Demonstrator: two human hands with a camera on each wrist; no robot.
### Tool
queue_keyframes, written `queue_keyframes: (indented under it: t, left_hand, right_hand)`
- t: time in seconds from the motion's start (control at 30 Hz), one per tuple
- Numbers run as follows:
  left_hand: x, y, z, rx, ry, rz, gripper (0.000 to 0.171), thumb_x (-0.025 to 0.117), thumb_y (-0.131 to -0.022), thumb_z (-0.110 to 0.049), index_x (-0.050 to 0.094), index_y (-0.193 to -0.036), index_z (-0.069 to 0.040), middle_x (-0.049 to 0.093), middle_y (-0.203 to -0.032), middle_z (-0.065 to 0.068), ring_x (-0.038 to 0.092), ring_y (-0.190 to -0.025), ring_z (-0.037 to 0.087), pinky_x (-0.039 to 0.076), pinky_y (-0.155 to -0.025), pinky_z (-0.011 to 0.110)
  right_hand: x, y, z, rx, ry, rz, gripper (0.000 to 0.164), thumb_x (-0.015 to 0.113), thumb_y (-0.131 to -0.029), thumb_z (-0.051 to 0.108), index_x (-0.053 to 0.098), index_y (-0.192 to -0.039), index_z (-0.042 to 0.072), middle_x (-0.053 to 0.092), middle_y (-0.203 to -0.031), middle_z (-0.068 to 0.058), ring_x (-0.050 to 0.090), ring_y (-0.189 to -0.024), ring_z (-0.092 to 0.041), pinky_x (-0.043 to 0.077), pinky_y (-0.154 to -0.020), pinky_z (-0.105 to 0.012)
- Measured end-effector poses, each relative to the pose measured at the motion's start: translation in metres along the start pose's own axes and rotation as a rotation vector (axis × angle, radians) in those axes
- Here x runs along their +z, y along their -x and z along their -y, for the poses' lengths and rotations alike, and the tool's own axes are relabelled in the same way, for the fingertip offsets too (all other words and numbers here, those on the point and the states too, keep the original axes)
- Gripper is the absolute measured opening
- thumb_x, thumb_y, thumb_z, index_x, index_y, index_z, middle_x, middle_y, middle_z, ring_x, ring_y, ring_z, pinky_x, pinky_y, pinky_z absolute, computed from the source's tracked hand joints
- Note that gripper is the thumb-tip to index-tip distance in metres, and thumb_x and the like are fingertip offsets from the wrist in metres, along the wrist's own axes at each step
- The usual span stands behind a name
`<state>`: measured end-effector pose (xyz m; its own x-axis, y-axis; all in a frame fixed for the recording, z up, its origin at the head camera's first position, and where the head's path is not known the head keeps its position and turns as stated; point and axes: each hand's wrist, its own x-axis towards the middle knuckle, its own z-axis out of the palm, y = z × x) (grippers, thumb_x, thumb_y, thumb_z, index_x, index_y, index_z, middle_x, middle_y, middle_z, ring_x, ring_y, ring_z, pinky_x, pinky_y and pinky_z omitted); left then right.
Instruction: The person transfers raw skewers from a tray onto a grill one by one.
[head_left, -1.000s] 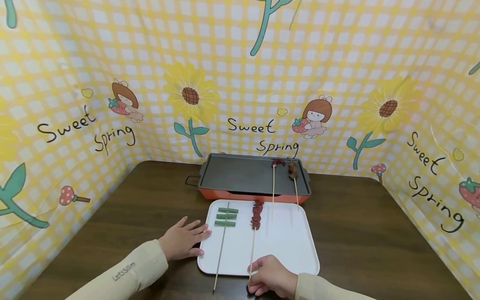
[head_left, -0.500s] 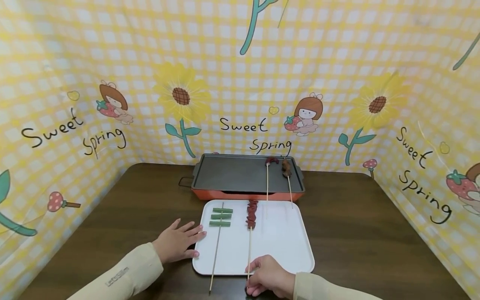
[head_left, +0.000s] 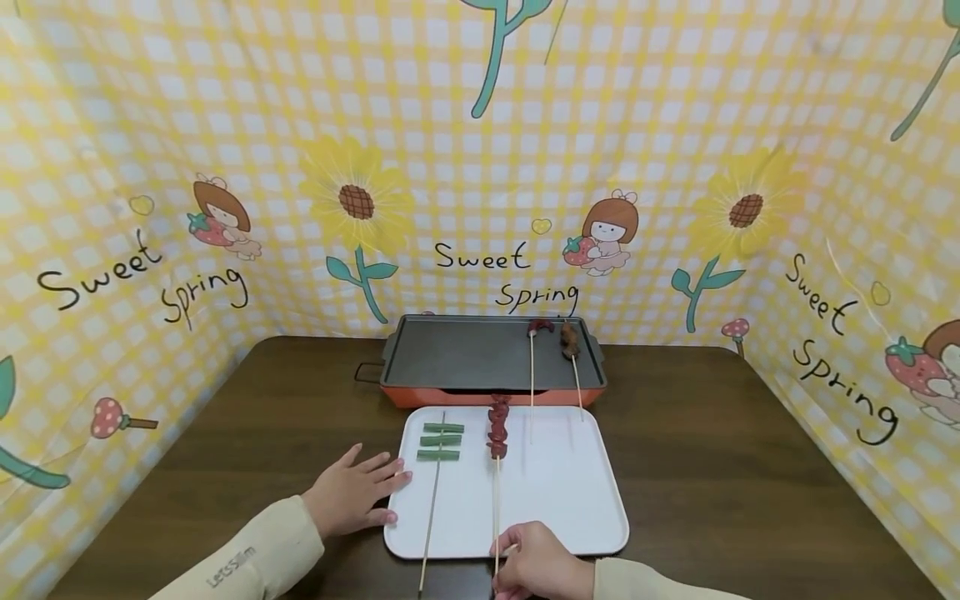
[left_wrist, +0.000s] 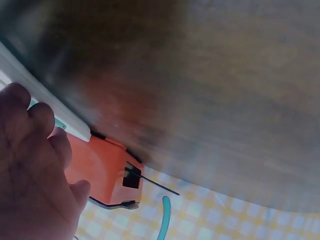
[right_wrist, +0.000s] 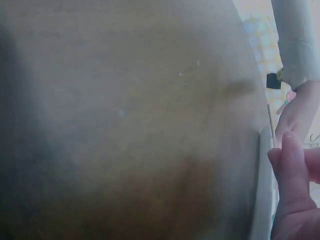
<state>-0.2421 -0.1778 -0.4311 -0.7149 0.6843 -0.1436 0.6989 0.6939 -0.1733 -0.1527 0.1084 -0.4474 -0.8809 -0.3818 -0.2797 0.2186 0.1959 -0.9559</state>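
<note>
My right hand (head_left: 542,563) pinches the lower stick of a red meat skewer (head_left: 497,429) over the white tray (head_left: 555,508). The skewer's meat end points at the grill, above the tray's far edge. In the right wrist view, thumb and fingers of the right hand (right_wrist: 292,175) meet near the tray's rim. My left hand (head_left: 352,493) lies with fingers spread, its fingertips on the tray's left edge. Nearest to it, a green vegetable skewer (head_left: 440,441) lies on the tray, its stick reaching past the front rim. In the left wrist view, the left hand (left_wrist: 35,160) touches the tray's rim.
Behind the tray stands an orange grill with a dark flat plate (head_left: 457,350). On its right side lie a curled dark red skewer (head_left: 540,327) and a brown meat skewer (head_left: 570,342), sticks overhanging the tray. A wire handle (head_left: 367,372) juts out left. Patterned cloth encloses the table.
The meat end of the red skewer has risen slightly towards the grill, with the right hand still pinching its stick. The left hand stays at the tray's edge. The head view has shifted a little.
</note>
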Motion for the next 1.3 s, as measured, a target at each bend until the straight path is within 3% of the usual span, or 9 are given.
queue_keyframes:
  t: [0.2,0.4,0.63,0.87,1.07,1.3]
  left_hand:
    - [-0.001,-0.002,0.0,0.007,0.005,0.017,0.062,0.045,-0.091,-0.059,0.052,-0.139,-0.022,0.05,-0.142,0.0,0.043,-0.132,0.024,0.029,-0.104,0.057]
    - [0.003,0.005,0.008,0.029,-0.022,-0.026,0.061,0.041,-0.093,-0.06,0.053,-0.138,-0.021,0.052,-0.141,0.001,0.046,-0.13,0.025,0.031,-0.102,0.056]
    - [0.0,0.006,0.004,0.012,-0.002,0.026,0.061,0.043,-0.092,-0.059,0.052,-0.139,-0.021,0.05,-0.142,0.001,0.046,-0.13,0.025,0.032,-0.103,0.055]
    - [-0.002,0.007,0.001,-0.002,0.004,0.038,0.06,0.045,-0.092,-0.058,0.052,-0.139,-0.021,0.05,-0.142,0.001,0.046,-0.129,0.027,0.031,-0.103,0.056]
    - [0.001,0.006,0.002,0.009,-0.01,0.005,0.06,0.044,-0.092,-0.059,0.052,-0.139,-0.021,0.051,-0.142,0.001,0.048,-0.128,0.028,0.033,-0.102,0.056]
    - [0.002,0.001,0.001,0.006,-0.008,0.002,0.06,0.044,-0.093,-0.057,0.051,-0.14,-0.021,0.05,-0.142,0.001,0.047,-0.128,0.029,0.031,-0.103,0.057]
  right_hand:
    - [-0.007,-0.003,0.009,-0.071,-0.019,-0.001,0.024,0.057,-0.07,-0.012,0.057,-0.091,-0.002,0.064,-0.06,-0.01,0.059,-0.048,-0.009,0.05,-0.046,-0.022]
    - [-0.009,-0.017,0.031,-0.109,0.002,-0.006,0.024,0.061,-0.072,-0.011,0.057,-0.096,-0.006,0.062,-0.059,-0.006,0.061,-0.051,-0.01,0.054,-0.05,-0.027]
    - [-0.017,-0.038,0.042,-0.139,0.053,0.01,0.022,0.059,-0.075,-0.012,0.056,-0.097,-0.008,0.062,-0.06,-0.004,0.063,-0.053,-0.01,0.055,-0.054,-0.03]
    - [-0.019,-0.056,0.056,-0.121,0.036,-0.087,0.026,0.058,-0.075,-0.014,0.056,-0.1,-0.013,0.06,-0.058,-0.004,0.059,-0.051,-0.009,0.055,-0.053,-0.029]
    - [-0.023,-0.078,0.077,-0.09,0.003,-0.158,0.027,0.058,-0.077,-0.014,0.056,-0.104,-0.013,0.065,-0.066,-0.01,0.061,-0.053,-0.01,0.055,-0.055,-0.027]
    - [-0.039,-0.095,0.098,-0.063,0.037,-0.087,0.028,0.059,-0.085,-0.011,0.054,-0.112,-0.012,0.067,-0.078,-0.016,0.064,-0.06,-0.011,0.056,-0.063,-0.028]
